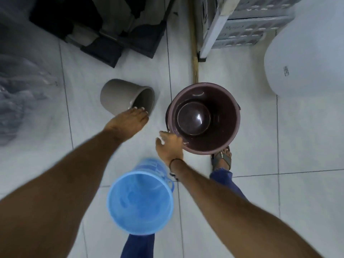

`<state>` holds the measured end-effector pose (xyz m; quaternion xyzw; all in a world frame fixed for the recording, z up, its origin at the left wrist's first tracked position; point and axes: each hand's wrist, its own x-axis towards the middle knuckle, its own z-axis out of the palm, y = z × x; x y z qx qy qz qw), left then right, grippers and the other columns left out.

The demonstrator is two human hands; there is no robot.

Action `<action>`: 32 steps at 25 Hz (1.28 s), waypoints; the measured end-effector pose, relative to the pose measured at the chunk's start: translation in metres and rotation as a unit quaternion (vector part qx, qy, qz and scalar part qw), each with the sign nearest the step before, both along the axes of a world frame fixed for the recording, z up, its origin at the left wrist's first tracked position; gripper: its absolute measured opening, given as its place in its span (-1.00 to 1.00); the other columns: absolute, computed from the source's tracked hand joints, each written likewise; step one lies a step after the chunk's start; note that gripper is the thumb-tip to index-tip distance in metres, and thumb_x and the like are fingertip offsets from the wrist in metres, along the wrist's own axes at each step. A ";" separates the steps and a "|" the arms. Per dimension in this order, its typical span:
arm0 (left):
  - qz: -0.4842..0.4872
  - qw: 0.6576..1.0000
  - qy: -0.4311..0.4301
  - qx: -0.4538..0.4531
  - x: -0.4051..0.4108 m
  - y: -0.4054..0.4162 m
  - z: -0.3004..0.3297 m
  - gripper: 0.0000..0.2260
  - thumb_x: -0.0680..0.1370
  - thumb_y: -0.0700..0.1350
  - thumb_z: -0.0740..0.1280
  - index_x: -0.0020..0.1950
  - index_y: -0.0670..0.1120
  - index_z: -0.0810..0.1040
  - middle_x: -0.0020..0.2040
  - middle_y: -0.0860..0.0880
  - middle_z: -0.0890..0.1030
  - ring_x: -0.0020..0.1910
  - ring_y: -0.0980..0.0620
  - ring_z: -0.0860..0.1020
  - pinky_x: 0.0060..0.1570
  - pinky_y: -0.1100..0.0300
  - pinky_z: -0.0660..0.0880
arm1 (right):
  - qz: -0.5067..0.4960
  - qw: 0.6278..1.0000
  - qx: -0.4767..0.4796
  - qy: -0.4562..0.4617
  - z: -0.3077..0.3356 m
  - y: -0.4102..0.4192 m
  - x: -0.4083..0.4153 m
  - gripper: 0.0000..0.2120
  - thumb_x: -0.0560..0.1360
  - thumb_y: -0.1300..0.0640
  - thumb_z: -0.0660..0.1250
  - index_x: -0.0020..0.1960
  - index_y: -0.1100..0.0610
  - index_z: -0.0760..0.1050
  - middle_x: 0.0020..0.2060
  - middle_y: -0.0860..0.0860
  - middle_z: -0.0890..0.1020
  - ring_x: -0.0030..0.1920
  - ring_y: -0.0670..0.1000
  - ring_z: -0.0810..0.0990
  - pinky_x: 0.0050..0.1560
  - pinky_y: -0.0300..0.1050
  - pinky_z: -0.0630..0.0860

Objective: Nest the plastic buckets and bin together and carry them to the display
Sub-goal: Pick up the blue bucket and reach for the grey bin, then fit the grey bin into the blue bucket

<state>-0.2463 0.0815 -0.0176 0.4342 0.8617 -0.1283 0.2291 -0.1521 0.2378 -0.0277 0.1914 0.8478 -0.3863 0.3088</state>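
Observation:
A grey-beige bin [119,95] lies tilted on the white tiled floor, its mouth facing me. My left hand [130,118] rests over its near rim, fingers curled onto the edge. To the right is a dark maroon bucket [223,112], mouth up, with a smaller round maroon shape [193,118] inside it; I cannot tell whether that is its bottom or a nested vessel. My right hand [169,146] grips the maroon bucket's near left rim. A translucent blue bucket [139,202] stands upright between my forearms, close to my legs, and neither hand touches it.
Black crates [104,34] sit at the back left and plastic-wrapped goods [16,90] at the far left. A wooden stick [194,43] runs along the floor beside a white shelf with stacked grey baskets [242,30]. A large white tub [307,58] stands right. My sandalled foot [222,158] is under the maroon bucket.

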 end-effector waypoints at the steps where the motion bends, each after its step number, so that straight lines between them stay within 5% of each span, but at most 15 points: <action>1: -0.055 0.998 0.009 -0.040 -0.020 -0.010 -0.006 -0.56 0.54 -0.33 0.04 0.40 -0.33 0.40 0.41 -0.33 0.42 0.40 -0.29 0.39 0.40 -0.12 0.31 | -0.086 0.995 -0.047 -0.025 -0.008 -0.027 -0.007 -0.90 0.50 0.14 0.31 -0.07 0.13 0.57 0.06 0.18 0.70 0.14 0.20 0.61 0.17 0.04 0.52; 3: -0.186 0.970 0.020 -0.155 -0.055 -0.020 -0.024 -0.57 0.59 -0.26 0.19 0.48 -0.20 0.32 0.49 -0.18 0.36 0.46 -0.17 0.33 0.44 -0.05 0.28 | -0.215 0.968 -0.110 -0.074 -0.033 -0.075 -0.020 -0.79 0.49 0.18 0.34 0.09 0.19 0.61 0.12 0.22 0.67 0.19 0.24 0.58 0.23 0.07 0.51; 6: -0.329 0.924 0.054 -0.186 -0.085 -0.017 -0.060 -0.56 0.54 -0.16 0.34 0.42 -0.05 0.42 0.44 -0.03 0.45 0.44 -0.07 0.36 0.42 -0.01 0.30 | -0.256 0.957 -0.112 -0.075 -0.079 -0.127 -0.032 -0.64 0.46 0.09 0.41 0.21 0.19 0.56 0.11 0.24 0.67 0.17 0.29 0.57 0.19 0.04 0.53; 9: -0.391 0.884 0.035 -0.252 -0.081 -0.024 -0.085 -0.60 0.54 -0.06 0.35 0.39 0.04 0.46 0.46 0.02 0.44 0.49 -0.02 0.29 0.48 -0.01 0.22 | -0.262 0.953 -0.136 -0.065 -0.114 -0.167 -0.025 -0.49 0.45 0.03 0.45 0.35 0.17 0.48 0.17 0.22 0.64 0.24 0.27 0.52 0.24 0.04 0.49; 11: -0.380 0.876 0.020 -0.295 -0.080 -0.035 -0.089 -0.64 0.52 -0.05 0.39 0.32 0.05 0.53 0.41 0.00 0.49 0.45 -0.05 0.36 0.44 -0.01 0.30 | -0.240 0.961 -0.129 -0.053 -0.129 -0.182 -0.018 -0.60 0.48 0.05 0.42 0.27 0.16 0.56 0.12 0.19 0.67 0.19 0.25 0.54 0.17 -0.02 0.51; 14: -0.311 0.907 0.009 -0.284 -0.082 -0.062 -0.079 -0.70 0.54 0.01 0.38 0.26 0.03 0.56 0.27 0.03 0.59 0.30 -0.01 0.49 0.38 0.08 0.37 | -0.188 0.979 -0.082 -0.006 -0.131 -0.194 -0.024 -0.80 0.51 0.12 0.33 0.07 0.12 0.65 -0.02 0.20 0.70 -0.08 0.25 0.55 -0.11 -0.08 0.49; 17: -0.157 0.960 -0.017 -0.231 -0.072 -0.107 -0.052 -0.71 0.54 -0.01 0.37 0.24 -0.05 0.58 0.24 -0.05 0.61 0.26 -0.06 0.52 0.34 0.07 0.41 | -0.060 0.995 -0.038 0.067 -0.114 -0.187 -0.032 -0.75 0.53 0.17 0.33 0.17 0.08 0.65 0.08 0.17 0.70 0.08 0.27 0.58 0.10 0.02 0.53; 20: -0.106 0.993 0.046 -0.018 -0.042 -0.159 -0.009 -0.77 0.25 -0.33 0.58 -0.13 -0.31 0.68 -0.17 -0.34 0.67 -0.19 -0.31 0.65 -0.16 -0.12 0.62 | 0.115 0.985 -0.001 0.131 -0.080 -0.171 -0.038 -0.72 0.53 0.19 0.32 0.21 0.07 0.64 0.09 0.17 0.70 0.11 0.29 0.60 0.11 0.08 0.56; 22: -0.028 0.995 0.074 0.055 -0.010 -0.185 0.017 -0.83 0.19 -0.39 0.56 -0.28 -0.30 0.66 -0.34 -0.34 0.62 -0.39 -0.30 0.61 -0.39 -0.08 0.60 | 0.256 0.952 0.035 0.165 -0.051 -0.158 -0.048 -0.71 0.53 0.20 0.29 0.22 0.04 0.62 0.10 0.14 0.69 0.09 0.27 0.62 0.07 0.06 0.59; 25: 0.092 0.988 0.086 0.089 0.047 -0.201 0.060 -0.82 0.37 -0.32 0.34 -0.10 -0.27 0.68 -0.30 -0.28 0.64 -0.39 -0.23 0.60 -0.36 -0.01 0.59 | 0.452 0.865 0.062 0.209 0.007 -0.146 -0.055 -0.70 0.52 0.25 0.26 0.20 0.05 0.57 0.11 0.10 0.68 0.06 0.23 0.65 -0.02 0.05 0.59; 32: 0.413 0.904 0.084 0.076 0.181 -0.140 0.216 -0.74 0.28 -0.29 0.49 -0.04 -0.17 0.66 -0.25 -0.15 0.65 -0.25 -0.18 0.62 -0.20 0.07 0.55 | 0.637 0.721 0.035 0.271 0.166 -0.113 -0.024 -0.64 0.44 0.37 0.25 0.18 0.10 0.53 0.11 0.04 0.65 0.15 0.12 0.60 -0.03 0.02 0.61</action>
